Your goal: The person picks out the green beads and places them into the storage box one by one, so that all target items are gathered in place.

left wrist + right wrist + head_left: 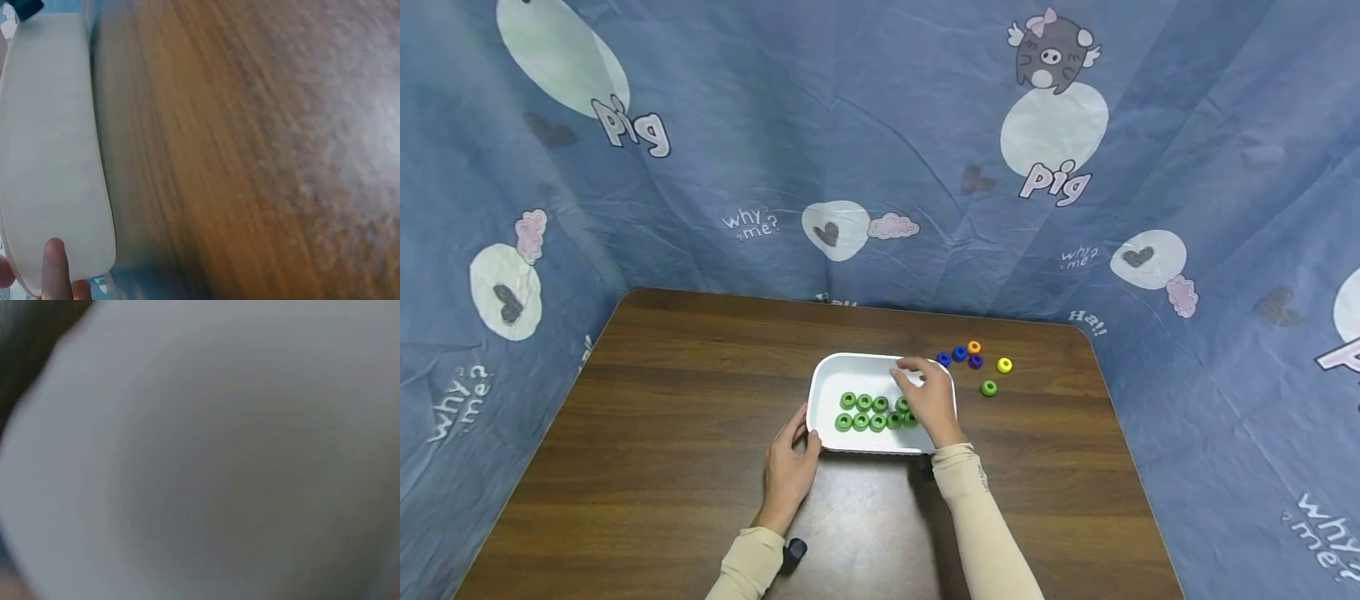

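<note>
A shallow white tray (850, 367) lies on the table with green ring-shaped beads (861, 422) in two rows inside it. My left hand (790, 471) holds the tray's near left corner, fingers along its left side and the thumb on its front wall. In the left wrist view a straight digit (56, 269) presses the tray's outer wall (53, 144). Over the tray's right part hovers my right hand (932, 404), thumb and forefinger bent toward each other with a small gap; no bead shows between them. The right wrist view is a grey-white blur.
On the table (700, 400), right of the tray, lie loose beads: blue (959, 353), orange (973, 347), purple (975, 361), yellow (1004, 365) and green (988, 388). A blue printed cloth (880, 150) hangs behind the table's back edge and around its sides.
</note>
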Demonstrator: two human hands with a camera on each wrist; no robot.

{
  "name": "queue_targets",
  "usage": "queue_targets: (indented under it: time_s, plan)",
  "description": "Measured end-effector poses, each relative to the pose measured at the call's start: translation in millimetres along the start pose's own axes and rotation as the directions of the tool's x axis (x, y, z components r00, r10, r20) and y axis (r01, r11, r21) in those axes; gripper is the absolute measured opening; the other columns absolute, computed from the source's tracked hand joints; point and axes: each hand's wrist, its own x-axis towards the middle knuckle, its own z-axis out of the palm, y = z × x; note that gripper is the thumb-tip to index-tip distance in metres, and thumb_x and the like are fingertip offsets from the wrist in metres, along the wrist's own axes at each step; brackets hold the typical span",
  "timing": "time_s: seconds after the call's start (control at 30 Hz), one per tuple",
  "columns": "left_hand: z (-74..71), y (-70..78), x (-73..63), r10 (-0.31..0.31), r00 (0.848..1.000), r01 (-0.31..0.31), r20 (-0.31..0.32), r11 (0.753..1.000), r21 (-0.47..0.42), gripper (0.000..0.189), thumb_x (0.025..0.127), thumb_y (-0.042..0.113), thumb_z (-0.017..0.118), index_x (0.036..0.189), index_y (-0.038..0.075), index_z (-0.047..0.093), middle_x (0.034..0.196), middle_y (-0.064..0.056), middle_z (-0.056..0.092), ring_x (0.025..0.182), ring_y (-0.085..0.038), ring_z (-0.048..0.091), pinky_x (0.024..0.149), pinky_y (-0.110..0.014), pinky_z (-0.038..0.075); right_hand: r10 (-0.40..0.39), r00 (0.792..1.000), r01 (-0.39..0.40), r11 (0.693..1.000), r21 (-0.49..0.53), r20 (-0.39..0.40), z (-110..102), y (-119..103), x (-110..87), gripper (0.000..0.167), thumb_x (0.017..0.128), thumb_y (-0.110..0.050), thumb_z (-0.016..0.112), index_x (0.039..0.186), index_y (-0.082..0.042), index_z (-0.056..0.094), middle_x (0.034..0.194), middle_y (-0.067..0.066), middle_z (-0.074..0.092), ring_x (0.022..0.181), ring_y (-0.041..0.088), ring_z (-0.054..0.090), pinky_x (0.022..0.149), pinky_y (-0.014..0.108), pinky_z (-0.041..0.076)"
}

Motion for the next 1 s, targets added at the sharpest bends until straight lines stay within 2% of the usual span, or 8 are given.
queue_targets:
  time_s: [0.1,0.2,0.37,0.47,0.57,0.77,0.9,1.0]
  plan:
    - [-1.0,0.2,-0.2,0.003,1.000,-0.003,-0.002,1.000,-0.009,0.050,0.096,0.008,0.059,0.145,0.005,0.052,0.145,-0.017,0.058,0.130,-0.032,0.061,0.110,-0.044,0.049,0.070,0.995,-0.065,0.996,0.059,-0.075,-25,9,-0.2,0.022,0.089,-0.023,0.076,0.105,-0.008,0.077,0.105,0.009,0.078,0.101,0.028,0.070,0.091,0.046,0.056]
    - [-2.1,0.9,0.1,0.001,1.000,-0.001,0.001,1.000,-0.014,0.050,0.096,0.008,0.058,0.146,0.006,0.052,0.146,-0.016,0.057,0.131,-0.032,0.060,0.111,-0.044,0.049,0.150,0.981,-0.140,0.987,0.084,-0.126,-50,21,-1.4,0.023,0.089,-0.024,0.076,0.106,-0.008,0.077,0.106,0.011,0.077,0.101,0.028,0.070,0.089,0.042,0.056]
    - [-3.1,2.2,0.8,-0.009,1.000,0.009,0.009,1.000,-0.018,0.051,0.096,0.007,0.058,0.146,0.006,0.051,0.147,-0.017,0.056,0.132,-0.033,0.059,0.111,-0.045,0.049,0.299,0.935,-0.284,0.954,0.098,-0.192,-82,47,-5.8,0.026,0.089,-0.030,0.075,0.108,-0.011,0.077,0.109,0.011,0.077,0.100,0.024,0.069,0.077,0.023,0.051]
    - [-3.4,2.5,0.7,-0.017,1.000,0.017,0.009,1.000,-0.009,0.051,0.096,0.008,0.058,0.146,0.007,0.052,0.148,-0.016,0.056,0.132,-0.033,0.059,0.110,-0.045,0.049,0.354,0.911,-0.338,0.935,0.111,-0.209,-92,64,-8.3,0.028,0.090,-0.028,0.075,0.110,-0.009,0.076,0.111,0.012,0.076,0.102,0.023,0.068,0.076,0.018,0.049]
    - [-3.6,2.5,0.4,-0.016,1.000,0.016,0.004,1.000,-0.003,0.050,0.096,0.008,0.059,0.146,0.007,0.052,0.147,-0.016,0.056,0.131,-0.032,0.060,0.110,-0.045,0.050,0.383,0.898,-0.366,0.923,0.118,-0.214,-96,81,-10.2,0.028,0.090,-0.023,0.074,0.112,-0.006,0.074,0.114,0.015,0.075,0.106,0.027,0.069,0.080,0.024,0.050]
    - [-1.7,1.0,-0.2,-0.001,1.000,0.001,-0.010,1.000,0.002,0.050,0.095,0.008,0.059,0.144,0.007,0.054,0.145,-0.016,0.058,0.129,-0.032,0.062,0.109,-0.044,0.051,0.435,0.878,-0.422,0.901,0.106,-0.201,-92,105,-13.2,0.034,0.087,-0.020,0.077,0.116,-0.003,0.072,0.121,0.021,0.072,0.119,0.036,0.065,0.098,0.047,0.051]
    - [-0.5,1.0,-1.1,-0.009,1.000,0.009,-0.006,1.000,0.013,0.050,0.095,0.010,0.059,0.144,0.009,0.054,0.145,-0.014,0.058,0.129,-0.031,0.062,0.108,-0.043,0.051,0.467,0.863,-0.461,0.884,0.078,-0.194,-91,114,-13.1,0.037,0.085,-0.023,0.078,0.118,-0.006,0.072,0.123,0.020,0.071,0.121,0.037,0.063,0.102,0.050,0.049]
    - [-0.4,1.5,-2.1,-0.015,1.000,0.015,0.000,1.000,0.019,0.051,0.095,0.012,0.059,0.145,0.009,0.053,0.146,-0.014,0.058,0.129,-0.031,0.061,0.108,-0.043,0.051,0.469,0.866,-0.467,0.883,0.057,-0.173,-91,119,-12.6,0.040,0.085,-0.024,0.079,0.120,-0.007,0.071,0.126,0.020,0.070,0.122,0.037,0.062,0.105,0.050,0.048]
